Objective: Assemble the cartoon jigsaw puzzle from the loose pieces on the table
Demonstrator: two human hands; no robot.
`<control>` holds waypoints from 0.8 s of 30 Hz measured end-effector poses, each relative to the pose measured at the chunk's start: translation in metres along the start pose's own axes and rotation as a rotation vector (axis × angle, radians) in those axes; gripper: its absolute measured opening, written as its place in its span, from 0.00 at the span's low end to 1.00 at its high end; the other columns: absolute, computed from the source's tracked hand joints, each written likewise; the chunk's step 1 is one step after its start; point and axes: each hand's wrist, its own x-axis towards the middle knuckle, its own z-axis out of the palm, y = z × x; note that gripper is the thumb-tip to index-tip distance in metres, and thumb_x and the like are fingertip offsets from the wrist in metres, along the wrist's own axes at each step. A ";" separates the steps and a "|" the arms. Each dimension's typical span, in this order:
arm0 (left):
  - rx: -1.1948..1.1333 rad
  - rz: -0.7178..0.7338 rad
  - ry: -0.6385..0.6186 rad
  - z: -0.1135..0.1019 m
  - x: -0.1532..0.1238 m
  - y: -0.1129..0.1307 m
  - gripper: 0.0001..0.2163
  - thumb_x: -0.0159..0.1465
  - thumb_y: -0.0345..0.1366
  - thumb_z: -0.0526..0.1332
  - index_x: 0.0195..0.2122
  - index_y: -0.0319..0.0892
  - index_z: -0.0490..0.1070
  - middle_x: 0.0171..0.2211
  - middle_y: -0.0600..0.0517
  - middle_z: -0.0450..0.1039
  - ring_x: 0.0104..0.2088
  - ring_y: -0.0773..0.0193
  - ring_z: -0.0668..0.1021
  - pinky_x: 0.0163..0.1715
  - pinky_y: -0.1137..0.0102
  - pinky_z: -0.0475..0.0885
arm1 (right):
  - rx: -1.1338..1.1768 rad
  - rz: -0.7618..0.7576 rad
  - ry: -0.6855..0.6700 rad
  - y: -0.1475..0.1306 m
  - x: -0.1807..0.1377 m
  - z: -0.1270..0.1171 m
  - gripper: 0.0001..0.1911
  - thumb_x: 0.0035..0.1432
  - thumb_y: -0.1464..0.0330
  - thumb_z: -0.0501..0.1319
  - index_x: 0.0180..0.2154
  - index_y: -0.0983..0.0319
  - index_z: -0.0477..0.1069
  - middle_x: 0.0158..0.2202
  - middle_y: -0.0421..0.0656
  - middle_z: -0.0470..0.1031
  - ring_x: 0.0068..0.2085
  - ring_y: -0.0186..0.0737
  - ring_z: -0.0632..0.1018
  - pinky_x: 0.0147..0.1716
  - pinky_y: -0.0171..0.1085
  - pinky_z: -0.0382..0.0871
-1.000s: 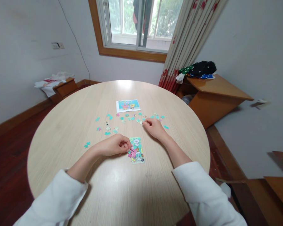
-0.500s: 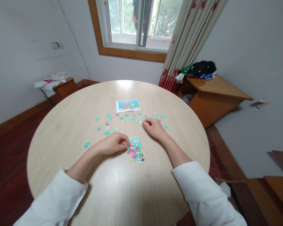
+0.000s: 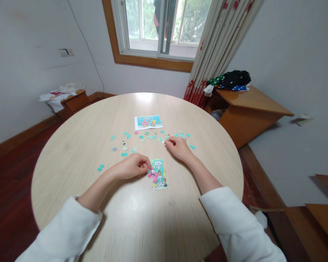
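Observation:
A partly joined jigsaw puzzle [image 3: 159,174] with cartoon figures on turquoise lies flat in front of me. At its left edge my left hand [image 3: 136,166] is closed in a pinch, fingertips touching the pink part; whatever is between them is hidden. Farther off and to the right, my right hand [image 3: 177,146] pinches at the near side of the loose pieces. A pale green jigsaw piece [image 3: 162,141] shows at its fingertips, partly covered. Several loose turquoise pieces [image 3: 141,137] are scattered beyond both hands.
Behind the pieces lies a printed reference picture [image 3: 148,122]. One turquoise piece [image 3: 100,167] sits apart on the left. The round wooden table [image 3: 142,222] fills the middle; a wooden cabinet [image 3: 254,105] with cloths on top stands beyond its right edge.
Almost nothing differs. Both hands stay in the same places with fingers pinched, and the pieces lie as before.

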 end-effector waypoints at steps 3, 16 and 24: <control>0.022 0.012 0.011 0.000 0.000 0.001 0.05 0.54 0.31 0.57 0.28 0.38 0.71 0.22 0.54 0.69 0.23 0.70 0.67 0.25 0.73 0.62 | 0.009 -0.007 0.007 0.001 0.000 0.000 0.13 0.54 0.64 0.54 0.21 0.63 0.64 0.19 0.36 0.61 0.24 0.31 0.61 0.28 0.33 0.53; 0.060 0.006 0.039 0.004 -0.001 0.000 0.05 0.53 0.31 0.56 0.27 0.38 0.71 0.24 0.52 0.72 0.25 0.68 0.70 0.26 0.73 0.64 | 0.090 -0.042 -0.378 -0.026 -0.013 -0.009 0.03 0.47 0.71 0.60 0.24 0.65 0.71 0.17 0.33 0.58 0.21 0.28 0.60 0.23 0.30 0.52; 0.134 -0.009 0.099 0.010 0.000 0.007 0.04 0.52 0.29 0.55 0.25 0.38 0.69 0.21 0.55 0.67 0.23 0.69 0.66 0.24 0.75 0.60 | -0.024 -0.091 -0.712 -0.037 -0.019 -0.009 0.05 0.43 0.72 0.66 0.25 0.64 0.71 0.17 0.32 0.61 0.20 0.27 0.62 0.21 0.30 0.51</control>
